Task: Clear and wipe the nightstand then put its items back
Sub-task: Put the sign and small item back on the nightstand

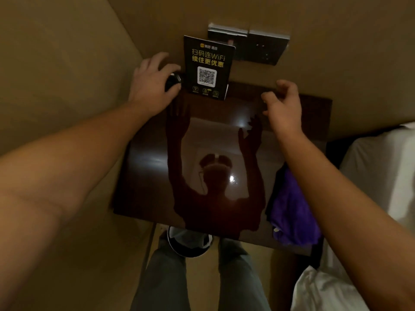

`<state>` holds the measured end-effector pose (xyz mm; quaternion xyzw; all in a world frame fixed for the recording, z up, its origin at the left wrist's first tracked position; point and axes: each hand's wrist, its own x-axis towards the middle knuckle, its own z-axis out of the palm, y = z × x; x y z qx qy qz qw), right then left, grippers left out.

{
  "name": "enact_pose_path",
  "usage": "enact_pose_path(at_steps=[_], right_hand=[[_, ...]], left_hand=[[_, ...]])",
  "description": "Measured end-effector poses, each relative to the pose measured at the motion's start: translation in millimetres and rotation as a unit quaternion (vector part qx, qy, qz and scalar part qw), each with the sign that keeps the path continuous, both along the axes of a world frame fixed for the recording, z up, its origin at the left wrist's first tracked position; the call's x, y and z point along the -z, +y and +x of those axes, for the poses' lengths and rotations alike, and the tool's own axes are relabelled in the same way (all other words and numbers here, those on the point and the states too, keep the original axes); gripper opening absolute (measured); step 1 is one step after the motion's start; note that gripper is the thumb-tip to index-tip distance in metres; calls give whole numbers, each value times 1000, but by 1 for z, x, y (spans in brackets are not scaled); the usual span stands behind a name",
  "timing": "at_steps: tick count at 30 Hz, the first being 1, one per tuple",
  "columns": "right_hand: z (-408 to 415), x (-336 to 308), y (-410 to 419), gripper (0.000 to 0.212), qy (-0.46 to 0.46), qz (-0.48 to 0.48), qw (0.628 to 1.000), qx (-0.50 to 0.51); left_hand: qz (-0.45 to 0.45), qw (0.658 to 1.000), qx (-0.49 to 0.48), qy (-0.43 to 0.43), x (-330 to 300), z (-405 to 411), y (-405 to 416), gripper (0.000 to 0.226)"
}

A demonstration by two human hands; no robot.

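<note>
A person's left hand grips a small dark object at the far left of the glossy nightstand, beside the WiFi sign; the right hand hovers loosely curled, empty. A purple cloth lies near right. Items appear to be going back.

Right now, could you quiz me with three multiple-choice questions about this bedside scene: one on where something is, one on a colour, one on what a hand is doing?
1. Where does the WiFi sign stand?
A. back edge of the nightstand, at the wall
B. on the bed
C. on the floor

2. What colour is the cloth?
A. white
B. purple
C. green

3. What is the left hand doing?
A. hanging idle
B. wiping
C. gripping a small dark object

Answers: 1 A, it stands below the wall sockets; 2 B, purple against dark wood; 3 C, fingers curl round it.
</note>
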<state>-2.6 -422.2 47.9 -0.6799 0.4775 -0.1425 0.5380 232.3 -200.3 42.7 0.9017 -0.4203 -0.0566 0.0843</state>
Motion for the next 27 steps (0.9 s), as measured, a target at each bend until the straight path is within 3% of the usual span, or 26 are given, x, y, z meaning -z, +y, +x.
enact_pose_path(at_steps=[10,27], right_hand=[[-65,-21,-2,48,13,16,999,-32],[-224,-27,79,48,-20,-36,997,60]], left_hand=[[-74,996,-55,-13,-42,-112,-13,45],[-115,989,72,52,-27,-263,6,38]])
